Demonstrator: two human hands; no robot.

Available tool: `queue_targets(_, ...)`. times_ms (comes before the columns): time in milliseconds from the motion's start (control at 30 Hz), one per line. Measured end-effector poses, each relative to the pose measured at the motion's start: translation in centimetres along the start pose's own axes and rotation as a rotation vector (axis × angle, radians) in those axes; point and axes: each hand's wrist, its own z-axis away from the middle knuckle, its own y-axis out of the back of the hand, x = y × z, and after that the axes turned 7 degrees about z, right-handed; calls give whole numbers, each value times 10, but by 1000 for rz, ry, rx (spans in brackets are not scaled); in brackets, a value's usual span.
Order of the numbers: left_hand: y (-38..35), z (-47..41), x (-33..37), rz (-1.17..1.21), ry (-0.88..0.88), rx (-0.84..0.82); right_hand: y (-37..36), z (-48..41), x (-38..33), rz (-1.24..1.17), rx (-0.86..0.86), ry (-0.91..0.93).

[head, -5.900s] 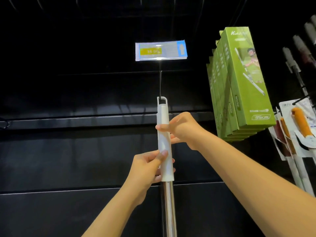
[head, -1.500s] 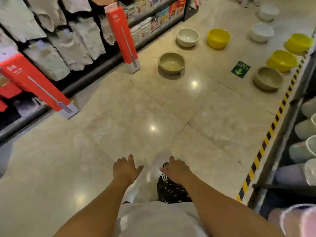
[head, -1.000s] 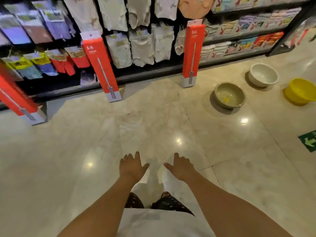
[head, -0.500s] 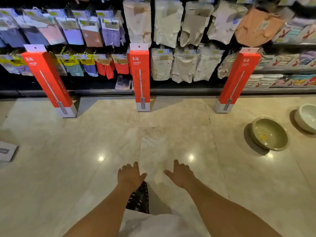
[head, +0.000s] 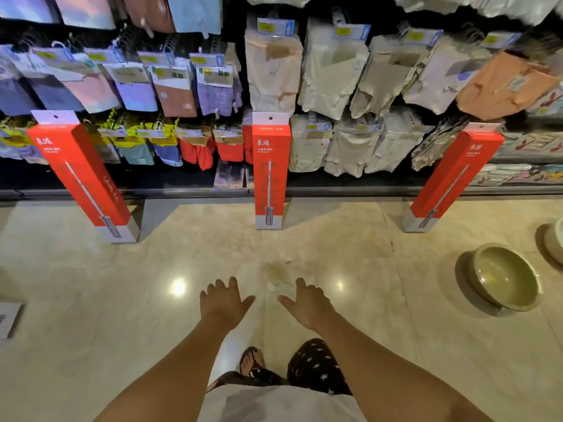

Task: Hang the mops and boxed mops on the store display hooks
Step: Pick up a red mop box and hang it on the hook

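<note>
Three tall red boxed mops stand upright on the floor, leaning against a shelf of hanging clothes: a left one [head: 81, 178], a middle one [head: 269, 172] and a right one [head: 450, 181]. Each has a white tab with a hang hole on top. My left hand [head: 222, 303] and my right hand [head: 307, 303] are stretched out in front of me, palms down, fingers spread, holding nothing. Both hands hover over the floor well short of the middle box.
Packaged garments [head: 332, 71] hang on hooks behind the boxes. An olive basin [head: 505, 278] sits on the floor at the right, with a white basin [head: 556, 242] at the edge. The corner of another box [head: 7, 318] lies at the far left. Polished tile floor [head: 122, 300] lies between.
After hanging the white-handled mop on a hook, I turned round to the opposite aisle. Over the last second the view swung left and the red boxes came closer. Both hands stay empty.
</note>
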Motion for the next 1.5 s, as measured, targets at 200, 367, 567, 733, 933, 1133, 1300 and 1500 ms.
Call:
queue_targets(200,32,-74,30,-52,-26,-159,44,-77,21,-46,-93,-57)
queue_targets(367,97,-160,66,-36,-3,-101,124,-166,34,-88,-78,-29)
queue_targets(567,189,-239,117,158,21,-25,245,-245,56,-195,-33,-15)
queue_targets(733,229,-291,125,299,35,-4,308,-301,49,-222,-21,-19)
queue_targets(933,251,-360,124,556,95,9,338,-360,16,-563,-46,16)
queue_targets(1133,264,-432,123,736,45,69,341,-434,-11,-816,2,13)
queue_targets(1300,259,-489,116,868,-52,116,335,-501,-24,-916,94,60)
queue_targets(1500,242,-550,105,997,-175,140,303,-552,-24,-825,174,149)
